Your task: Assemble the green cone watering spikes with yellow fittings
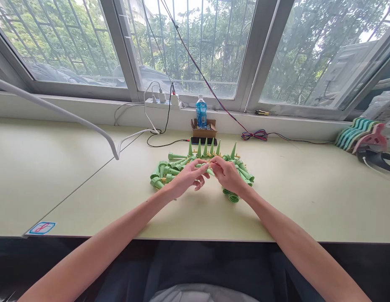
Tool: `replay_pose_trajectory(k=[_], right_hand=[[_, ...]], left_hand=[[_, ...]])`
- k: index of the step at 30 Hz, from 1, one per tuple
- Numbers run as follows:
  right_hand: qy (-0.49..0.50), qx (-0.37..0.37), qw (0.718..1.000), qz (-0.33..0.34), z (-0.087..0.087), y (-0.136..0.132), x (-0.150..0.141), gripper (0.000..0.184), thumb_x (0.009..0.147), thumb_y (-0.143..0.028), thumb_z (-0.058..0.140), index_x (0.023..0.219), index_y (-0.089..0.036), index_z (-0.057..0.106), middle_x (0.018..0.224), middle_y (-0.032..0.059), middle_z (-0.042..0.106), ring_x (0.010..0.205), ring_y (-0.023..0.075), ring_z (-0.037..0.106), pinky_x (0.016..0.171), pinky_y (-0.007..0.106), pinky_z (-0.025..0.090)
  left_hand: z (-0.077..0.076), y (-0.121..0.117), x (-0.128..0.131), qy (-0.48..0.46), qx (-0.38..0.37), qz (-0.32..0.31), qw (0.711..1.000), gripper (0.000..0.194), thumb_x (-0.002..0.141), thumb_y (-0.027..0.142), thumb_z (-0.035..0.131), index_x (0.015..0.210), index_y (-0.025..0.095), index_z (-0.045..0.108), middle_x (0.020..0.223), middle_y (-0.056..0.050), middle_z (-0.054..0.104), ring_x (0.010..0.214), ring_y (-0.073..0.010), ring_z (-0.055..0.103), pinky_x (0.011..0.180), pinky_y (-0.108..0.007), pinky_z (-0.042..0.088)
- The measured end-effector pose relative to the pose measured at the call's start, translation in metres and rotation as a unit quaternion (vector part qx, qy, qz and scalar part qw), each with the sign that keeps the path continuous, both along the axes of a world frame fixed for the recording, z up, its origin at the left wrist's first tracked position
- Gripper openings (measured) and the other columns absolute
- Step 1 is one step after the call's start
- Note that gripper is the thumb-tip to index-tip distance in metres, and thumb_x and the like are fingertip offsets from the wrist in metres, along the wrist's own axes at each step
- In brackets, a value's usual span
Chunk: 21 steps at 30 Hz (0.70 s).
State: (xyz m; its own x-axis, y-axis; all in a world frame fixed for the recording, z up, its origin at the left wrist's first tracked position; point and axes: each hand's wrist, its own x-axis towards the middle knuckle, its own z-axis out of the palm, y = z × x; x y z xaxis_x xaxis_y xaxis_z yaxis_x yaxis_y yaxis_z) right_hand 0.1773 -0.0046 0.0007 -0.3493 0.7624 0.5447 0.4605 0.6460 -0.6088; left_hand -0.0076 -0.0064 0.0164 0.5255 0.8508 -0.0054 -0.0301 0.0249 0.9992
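Both my hands meet over a cluster of green plastic cone-shaped spikes [243, 171] with ribbed caps and small yellow parts. My left hand [190, 178] pinches with thumb and forefinger, its other fingers loosely curled. Closed at the fingertips, my right hand [228, 174] nearly touches the left one. Part of a green spike [210, 171] shows between the hands, apparently in the right hand's fingers. What the left fingertips pinch is too small to make out. Behind the hands, several spikes [205, 147] stand point up in a row. More spikes [163, 170] lie piled on the left.
At the back are a small cardboard box [204, 132], a blue-labelled bottle [201, 112] and a dark phone [209, 141] on a cable. A coiled cable [255, 134] lies right of them. Coloured hangers [361, 134] stand far right. A white curved bar [71, 113] crosses the left.
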Motion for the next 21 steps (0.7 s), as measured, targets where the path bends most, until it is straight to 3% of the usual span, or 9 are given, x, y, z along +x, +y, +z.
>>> replay_pose_trajectory(k=[13, 21], right_hand=[[-0.01, 0.011, 1.0, -0.005, -0.003, 0.0027, -0.0001, 0.024, 0.097, -0.036, 0.038, 0.084, -0.02, 0.05, 0.062, -0.0029, 0.046, 0.053, 0.0106, 0.035, 0.056, 0.023, 0.031], [-0.014, 0.013, 1.0, -0.009, -0.0021, 0.0024, 0.0002, 0.02, 0.097, -0.033, 0.039, 0.084, -0.02, 0.049, 0.062, -0.0036, 0.044, 0.052, 0.0102, 0.033, 0.055, 0.023, 0.03]], left_hand=[[-0.0002, -0.0062, 0.0012, 0.101, 0.156, 0.052, 0.981, 0.042, 0.082, 0.046, 0.066, 0.113, 0.022, 0.052, 0.054, 0.008, 0.043, 0.044, -0.0081, 0.045, 0.051, -0.023, 0.041], [-0.0079, -0.0019, 0.003, 0.148, 0.244, 0.1, 0.953, 0.042, 0.081, 0.042, 0.066, 0.113, 0.022, 0.05, 0.074, 0.005, 0.048, 0.048, -0.006, 0.044, 0.055, -0.023, 0.041]])
